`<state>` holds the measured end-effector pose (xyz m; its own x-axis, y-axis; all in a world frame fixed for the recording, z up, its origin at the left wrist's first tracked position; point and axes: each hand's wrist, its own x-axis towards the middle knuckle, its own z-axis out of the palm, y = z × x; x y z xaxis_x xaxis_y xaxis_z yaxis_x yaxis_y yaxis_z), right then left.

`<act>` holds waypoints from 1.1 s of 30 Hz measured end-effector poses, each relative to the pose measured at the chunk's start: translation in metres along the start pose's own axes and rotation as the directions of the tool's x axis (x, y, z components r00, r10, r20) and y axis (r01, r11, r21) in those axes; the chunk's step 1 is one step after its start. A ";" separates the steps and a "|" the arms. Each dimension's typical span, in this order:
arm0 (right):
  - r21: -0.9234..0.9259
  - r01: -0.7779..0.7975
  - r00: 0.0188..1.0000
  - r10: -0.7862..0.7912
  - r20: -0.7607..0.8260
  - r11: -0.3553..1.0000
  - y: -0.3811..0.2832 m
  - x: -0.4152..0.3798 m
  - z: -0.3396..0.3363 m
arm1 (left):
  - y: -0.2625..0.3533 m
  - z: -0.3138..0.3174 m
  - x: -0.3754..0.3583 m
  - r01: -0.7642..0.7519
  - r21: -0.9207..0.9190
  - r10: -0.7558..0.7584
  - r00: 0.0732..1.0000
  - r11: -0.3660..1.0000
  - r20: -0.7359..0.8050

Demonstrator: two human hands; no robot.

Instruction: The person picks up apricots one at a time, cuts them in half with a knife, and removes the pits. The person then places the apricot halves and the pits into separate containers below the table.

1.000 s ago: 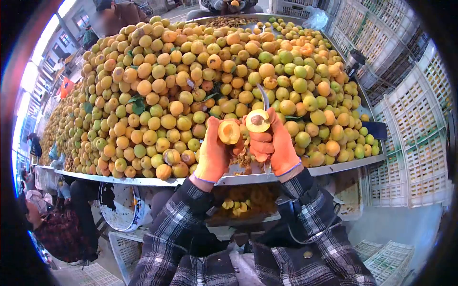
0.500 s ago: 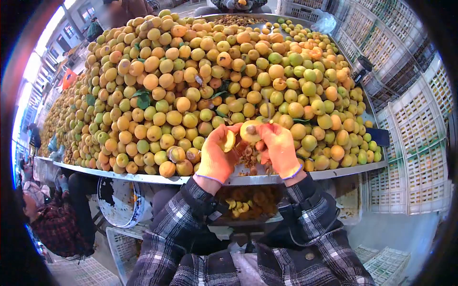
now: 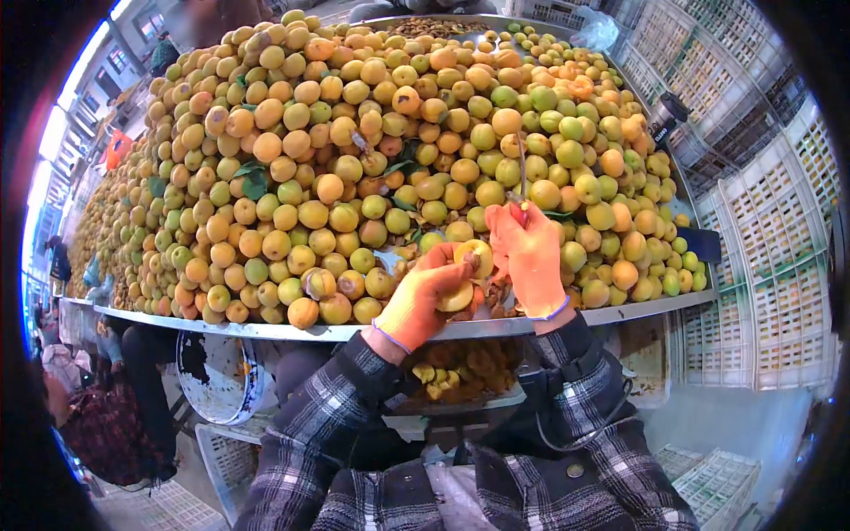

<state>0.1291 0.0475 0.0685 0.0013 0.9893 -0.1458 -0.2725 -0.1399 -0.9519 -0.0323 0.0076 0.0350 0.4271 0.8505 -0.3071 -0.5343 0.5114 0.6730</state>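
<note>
My left hand (image 3: 414,301), in an orange glove, is closed around a cut apricot (image 3: 481,263). One half shows its brown pit in the open face, and another piece (image 3: 457,298) sits lower against the fingers. Just to the right, my right hand (image 3: 534,261), gloved the same way, is wrapped round a small knife (image 3: 522,177). Its thin blade points up and away, with a bit of red handle showing at the fingers. Both hands are over the near edge of a big heap of whole apricots (image 3: 314,212).
A metal table rim (image 3: 292,331) runs under the heap. Below it, apricot halves (image 3: 438,380) lie in a container. A white bucket (image 3: 217,376) stands left, near another person (image 3: 115,416). Stacked white crates (image 3: 770,274) and a dark cup (image 3: 670,115) are at right.
My right hand has come off the apricot and turned, the knife blade now pointing up. My left hand has shifted right and now holds the half with the pit.
</note>
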 end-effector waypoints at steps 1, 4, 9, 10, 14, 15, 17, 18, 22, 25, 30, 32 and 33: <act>-0.057 0.064 0.997 -0.066 -0.031 0.996 0.001 0.001 0.001 | -0.004 0.001 0.001 -0.015 0.028 0.015 1.000 0.999 0.025; -0.075 0.049 0.997 -0.054 -0.060 0.996 -0.004 -0.001 0.004 | -0.016 0.002 0.006 -0.122 0.158 0.115 0.992 0.980 0.049; 0.011 0.103 0.994 -0.102 -0.040 0.995 -0.007 -0.005 0.004 | -0.011 0.007 0.003 -0.042 0.158 0.029 0.996 0.987 0.082; 0.082 0.138 0.989 -0.133 -0.071 0.987 -0.009 -0.007 0.006 | -0.011 0.006 0.004 0.006 0.153 -0.006 1.000 0.988 -0.004; 0.164 0.317 0.946 -0.297 -0.131 0.934 -0.022 -0.013 -0.003 | -0.011 0.009 0.003 0.016 0.173 -0.027 0.998 0.985 0.064; 0.161 0.352 0.936 -0.341 -0.088 0.922 -0.022 -0.011 -0.007 | -0.013 0.011 0.003 0.023 0.174 -0.035 0.997 0.985 0.066; 0.190 0.370 0.929 -0.359 -0.091 0.909 -0.019 -0.013 -0.003 | -0.017 0.014 0.003 -0.022 0.133 0.002 0.988 0.991 0.151; 0.221 0.388 0.921 -0.379 -0.085 0.895 -0.018 -0.014 -0.002 | -0.018 0.016 0.003 -0.015 0.133 -0.005 0.988 0.991 0.153; 0.029 0.517 0.849 -0.508 -0.142 0.856 -0.007 -0.008 -0.010 | -0.018 0.024 0.002 -0.028 0.168 0.001 0.988 0.985 0.156; 0.160 0.370 0.928 -0.356 -0.105 0.915 -0.024 -0.020 -0.002 | -0.018 0.030 0.001 -0.034 0.144 0.012 0.988 0.989 0.152; 0.134 0.435 0.900 -0.435 -0.031 0.890 -0.024 -0.026 -0.003 | -0.019 0.034 0.001 -0.065 0.117 0.043 0.982 0.991 0.183; 0.144 0.397 0.918 -0.395 -0.044 0.906 -0.020 -0.025 -0.004 | -0.021 0.036 0.000 -0.074 0.163 0.049 0.987 0.984 0.152; 0.152 0.383 0.924 -0.380 -0.051 0.911 -0.019 -0.024 -0.005 | -0.023 0.036 0.000 -0.072 0.166 0.046 0.987 0.984 0.153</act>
<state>0.1386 0.0266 0.0887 0.1541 0.9647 0.2134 -0.3939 0.2580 -0.8822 0.0061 -0.0089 0.0444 0.5083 0.8444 -0.1692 -0.4354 0.4215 0.7955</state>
